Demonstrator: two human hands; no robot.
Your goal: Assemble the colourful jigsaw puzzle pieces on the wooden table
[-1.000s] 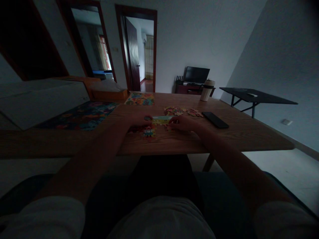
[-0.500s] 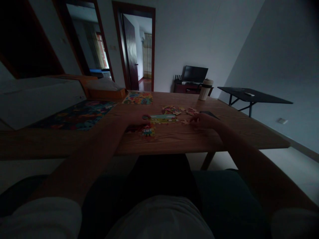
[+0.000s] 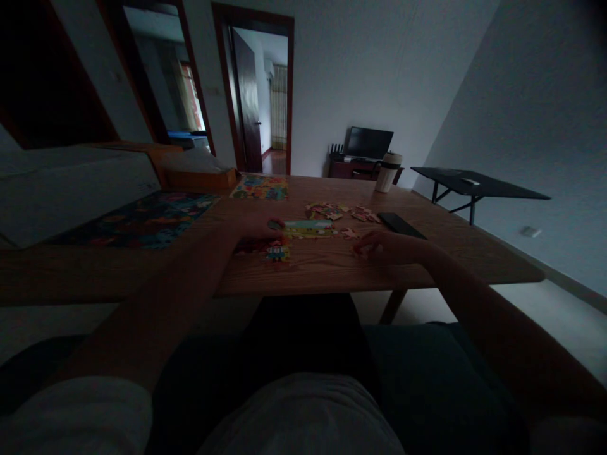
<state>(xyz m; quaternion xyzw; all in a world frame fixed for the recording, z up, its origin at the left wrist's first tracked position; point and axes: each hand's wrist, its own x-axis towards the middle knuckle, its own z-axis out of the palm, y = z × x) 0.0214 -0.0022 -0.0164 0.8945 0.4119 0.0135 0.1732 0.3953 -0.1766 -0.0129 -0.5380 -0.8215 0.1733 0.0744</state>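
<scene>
The room was dimly lit, with one screen (image 3: pixel 368 143) by the far wall, well beyond the puzzle strip (image 3: pixel 308 229), which lay flat on one wooden counter (image 3: pixel 474 253). The left hand (image 3: pixel 263 226) was at the strip's left end, fingers curled; shadow hid whether they pinched anything. The right hand (image 3: pixel 379 247) was to the right of the strip and slightly nearer the wearer, fingers bent over a small reddish piece (image 3: pixel 359 249); a firm pinch could not be confirmed.

Judged risks: sideways pressure from the left fingers could part the strip's joints; a weak edge hold could drop the reddish piece; poor light could cause a piece to be misread or overlooked.

Count, placed by the strip: one picture patch (image 3: pixel 277 253) nearer the wearer at its left end, joining not determinable; one loose piece (image 3: pixel 349 233) just beside its right end; two piles, a left pile (image 3: pixel 327 210) just beyond it and a right pile (image 3: pixel 365 214) beyond and rightward, pieces too small to count; one dark slab (image 3: pixel 402 225) to its right; one flask (image 3: pixel 387 174) farther beyond; two printed sheets (image 3: pixel 260 188), both leftward.
</scene>
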